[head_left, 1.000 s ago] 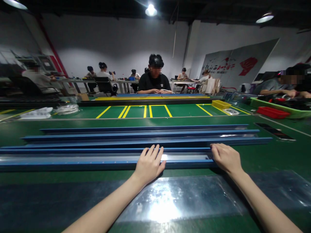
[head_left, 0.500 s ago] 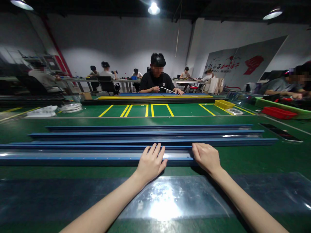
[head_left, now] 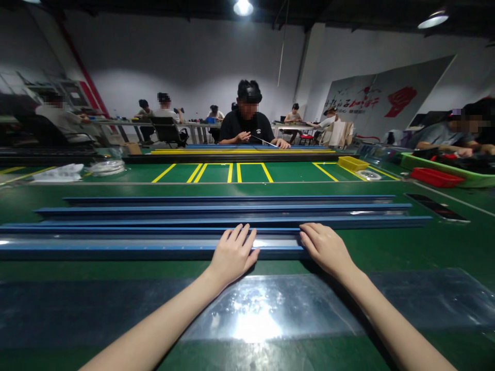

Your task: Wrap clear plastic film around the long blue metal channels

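Note:
The nearest blue channel point(head_left: 135, 247) lies lengthwise across the green table, with a shiny pale strip inside it. My left hand point(head_left: 233, 252) rests over this channel near the middle, palm down, fingers spread. At the channel's right end lies my right hand point(head_left: 327, 248), its fingers bent over the edge and close together; whether they pinch anything is hidden. Behind the hands are more blue channels point(head_left: 174, 212), parallel to the near one. A clear plastic sheet point(head_left: 154, 309) lies flat in front, under my forearms.
A phone point(head_left: 439, 208) lies at the right. Beyond it are a red tray point(head_left: 436, 177), a green tray point(head_left: 479, 178) and a yellow tray point(head_left: 352, 164). Across the table a person point(head_left: 247, 121) in black holds a thin strip; yellow and black bars point(head_left: 240, 158) lie before them.
My right hand's fingers have stretched out somewhat from a tighter curl. My left hand stays on the channel. The whole view has shifted slightly.

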`<state>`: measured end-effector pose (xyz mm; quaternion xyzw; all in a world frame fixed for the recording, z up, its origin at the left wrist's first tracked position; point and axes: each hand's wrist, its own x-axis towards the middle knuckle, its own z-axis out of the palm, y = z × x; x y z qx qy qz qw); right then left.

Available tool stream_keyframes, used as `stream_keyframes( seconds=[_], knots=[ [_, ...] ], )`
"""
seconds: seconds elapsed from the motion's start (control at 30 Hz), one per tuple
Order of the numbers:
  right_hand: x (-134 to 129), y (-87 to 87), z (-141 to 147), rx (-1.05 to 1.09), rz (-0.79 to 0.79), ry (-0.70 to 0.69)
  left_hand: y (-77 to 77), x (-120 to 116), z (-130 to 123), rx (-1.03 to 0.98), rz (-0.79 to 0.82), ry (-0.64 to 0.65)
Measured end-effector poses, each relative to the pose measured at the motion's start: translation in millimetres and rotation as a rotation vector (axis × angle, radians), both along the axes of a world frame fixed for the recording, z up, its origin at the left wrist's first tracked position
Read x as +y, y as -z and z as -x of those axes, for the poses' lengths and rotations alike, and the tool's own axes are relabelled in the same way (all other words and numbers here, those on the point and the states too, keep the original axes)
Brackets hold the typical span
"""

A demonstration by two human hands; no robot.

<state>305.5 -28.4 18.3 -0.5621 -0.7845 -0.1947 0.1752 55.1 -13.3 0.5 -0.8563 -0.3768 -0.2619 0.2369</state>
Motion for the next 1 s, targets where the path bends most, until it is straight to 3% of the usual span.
stream_keyframes(
  seconds=[0.27, 0.57, 0.67, 0.87, 1.0],
  knots=[
    [-20.4, -17.2, -3.9, 0.180, -0.094, -0.047, -1.5, -0.6, 0.8, 0.007, 0.003, -0.002],
    [-21.2, -20.3, -7.6, 0.140, -0.047, 0.021, -4.1, -1.4, 3.0, -0.034, 0.028, 0.024],
    [-26.5, -25.5, -2.2, 0.177, 0.116, 0.060, -5.8, -1.5, 4.4, -0.009, 0.029, 0.104],
    [-34.6, -32.3, 6.7, 0.180, 0.761, -0.080, -8.4, -3.1, 4.2, 0.033, -0.007, 0.214],
    [-34.4, -26.9, 3.5, 0.169, 0.854, -0.098, -8.2, -3.2, 3.3, 0.023, -0.032, 0.229]
  ],
)
